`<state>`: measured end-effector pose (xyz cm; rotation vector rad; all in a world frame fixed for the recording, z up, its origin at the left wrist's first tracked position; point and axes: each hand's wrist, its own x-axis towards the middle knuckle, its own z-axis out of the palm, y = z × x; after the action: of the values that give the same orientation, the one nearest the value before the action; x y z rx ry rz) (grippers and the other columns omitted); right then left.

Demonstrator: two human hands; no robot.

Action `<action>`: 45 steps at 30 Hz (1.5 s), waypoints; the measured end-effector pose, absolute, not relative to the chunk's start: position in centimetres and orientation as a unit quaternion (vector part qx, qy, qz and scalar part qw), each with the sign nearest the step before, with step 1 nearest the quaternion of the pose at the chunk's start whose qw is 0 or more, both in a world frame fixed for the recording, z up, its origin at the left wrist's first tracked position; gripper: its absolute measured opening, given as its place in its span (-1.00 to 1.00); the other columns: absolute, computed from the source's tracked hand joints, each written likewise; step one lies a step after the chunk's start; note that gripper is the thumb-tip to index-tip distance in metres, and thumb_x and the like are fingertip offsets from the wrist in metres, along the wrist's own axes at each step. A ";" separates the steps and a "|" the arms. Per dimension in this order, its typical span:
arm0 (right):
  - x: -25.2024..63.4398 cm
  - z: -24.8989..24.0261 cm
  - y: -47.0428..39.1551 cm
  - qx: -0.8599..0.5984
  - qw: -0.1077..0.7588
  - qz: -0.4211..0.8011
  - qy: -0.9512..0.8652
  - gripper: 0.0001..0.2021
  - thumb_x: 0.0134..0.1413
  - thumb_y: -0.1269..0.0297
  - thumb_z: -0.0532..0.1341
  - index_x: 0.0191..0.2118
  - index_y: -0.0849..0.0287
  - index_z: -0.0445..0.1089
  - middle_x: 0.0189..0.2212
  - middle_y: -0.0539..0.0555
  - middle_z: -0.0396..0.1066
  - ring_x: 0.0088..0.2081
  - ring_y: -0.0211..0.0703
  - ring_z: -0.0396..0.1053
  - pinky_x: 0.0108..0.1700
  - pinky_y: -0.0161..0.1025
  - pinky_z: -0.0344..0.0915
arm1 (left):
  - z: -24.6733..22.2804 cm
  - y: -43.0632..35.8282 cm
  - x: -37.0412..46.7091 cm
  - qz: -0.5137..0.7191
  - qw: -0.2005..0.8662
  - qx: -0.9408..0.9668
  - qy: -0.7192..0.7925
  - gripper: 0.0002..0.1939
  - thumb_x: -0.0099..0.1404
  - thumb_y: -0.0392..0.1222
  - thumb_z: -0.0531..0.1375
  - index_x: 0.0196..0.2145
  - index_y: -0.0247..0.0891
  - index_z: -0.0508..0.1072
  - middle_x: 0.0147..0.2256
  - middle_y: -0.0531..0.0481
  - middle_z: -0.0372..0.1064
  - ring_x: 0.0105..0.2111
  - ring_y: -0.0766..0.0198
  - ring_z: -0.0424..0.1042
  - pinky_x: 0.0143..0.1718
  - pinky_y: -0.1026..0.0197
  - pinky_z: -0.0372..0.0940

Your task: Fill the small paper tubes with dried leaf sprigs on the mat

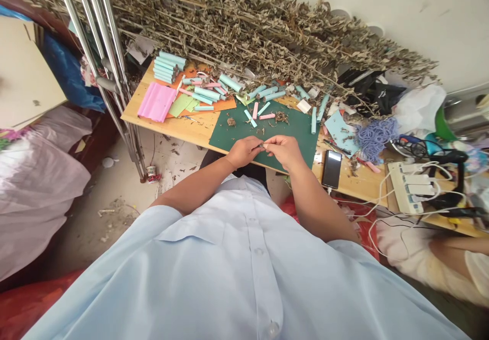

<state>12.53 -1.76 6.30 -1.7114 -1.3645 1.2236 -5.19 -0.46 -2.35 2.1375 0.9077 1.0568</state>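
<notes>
My left hand [245,151] and my right hand [282,150] meet over the front edge of a dark green mat [229,131]. Both are closed, fingertips pinched together around something small and dark, too small to name. Just beyond them on the mat lie a pink paper tube [267,116], a second upright-lying pink tube [255,110] and thin light-blue paper tubes [250,118]. A clump of dried plant bits [281,118] is to their right, and a smaller brown clump [231,122] to their left.
Dried leafy stalks [244,24] are heaped along the wall. Stacked blue rolls [168,67] and pink paper [156,101] sit at the table's left. To the right are a phone [331,168], purple yarn [377,138] and a power strip [405,187] with cables. Metal poles [103,49] stand at left.
</notes>
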 end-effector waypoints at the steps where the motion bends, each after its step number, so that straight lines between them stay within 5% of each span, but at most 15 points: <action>1: 12.4 6.4 -1.7 -0.652 0.311 0.467 -0.510 -0.81 -0.22 0.18 0.41 -0.44 0.17 0.56 -0.52 0.02 0.52 -0.48 -0.23 0.39 -0.44 -0.29 0.42 | -2.4 -0.5 -5.2 0.396 0.291 0.802 0.341 -0.63 0.57 0.02 0.06 -0.10 -0.26 0.57 -0.19 -0.17 0.54 -0.13 0.16 0.51 -0.07 0.15 0.38; 10: 11.1 7.2 -0.1 -0.694 0.236 0.465 -0.495 -0.87 -0.33 0.43 0.30 -0.53 0.13 0.37 -0.67 -0.06 0.34 -0.57 -0.24 0.31 -0.57 -0.31 0.31 | -2.2 -0.6 -5.3 0.383 0.295 0.805 0.344 -0.63 0.56 0.05 0.07 -0.10 -0.23 0.57 -0.18 -0.15 0.53 -0.13 0.16 0.51 -0.08 0.17 0.38; 18: 11.3 5.9 0.2 -0.713 0.186 0.402 -0.543 -0.88 -0.27 0.41 0.29 -0.50 0.09 0.36 -0.61 -0.03 0.38 -0.56 -0.14 0.38 -0.57 -0.22 0.41 | -2.1 -0.5 -5.3 0.380 0.303 0.803 0.344 -0.62 0.56 0.04 0.07 -0.17 -0.27 0.55 -0.19 -0.16 0.52 -0.14 0.17 0.51 -0.08 0.16 0.38; 32: 14.9 7.6 0.1 -0.690 0.292 0.457 -0.480 -0.81 -0.20 0.32 0.39 -0.36 0.14 0.44 -0.52 0.01 0.46 -0.48 -0.15 0.46 -0.51 -0.28 0.39 | -2.2 -0.4 -5.2 0.398 0.306 0.787 0.358 -0.73 0.50 -0.02 0.18 -0.10 -0.25 0.58 -0.16 -0.15 0.56 -0.12 0.17 0.53 -0.02 0.14 0.41; 39: 21.5 4.0 -1.2 -0.746 0.238 0.215 -0.584 -0.87 0.04 0.28 0.28 -0.29 0.13 0.57 -0.38 0.08 0.57 -0.34 -0.05 0.48 -0.14 -0.04 0.44 | -2.3 -0.4 -5.1 0.413 0.310 0.764 0.387 -0.74 0.47 -0.01 0.25 -0.13 -0.25 0.61 -0.20 -0.13 0.59 -0.15 0.18 0.56 -0.04 0.15 0.44; 45: 23.1 1.4 -2.0 -0.735 0.227 0.211 -0.603 -0.74 0.09 0.28 0.27 -0.11 0.16 0.61 -0.16 0.15 0.60 -0.21 -0.01 0.49 0.01 0.01 0.41 | -2.6 -0.5 -5.0 0.419 0.317 0.755 0.393 -0.71 0.46 -0.04 0.27 0.01 -0.24 0.61 -0.11 -0.16 0.62 -0.07 0.16 0.59 0.05 0.10 0.46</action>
<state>23.11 -1.98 1.39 -2.0265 -1.6609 0.5827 -5.00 -0.46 -2.59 1.9862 1.0354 1.1027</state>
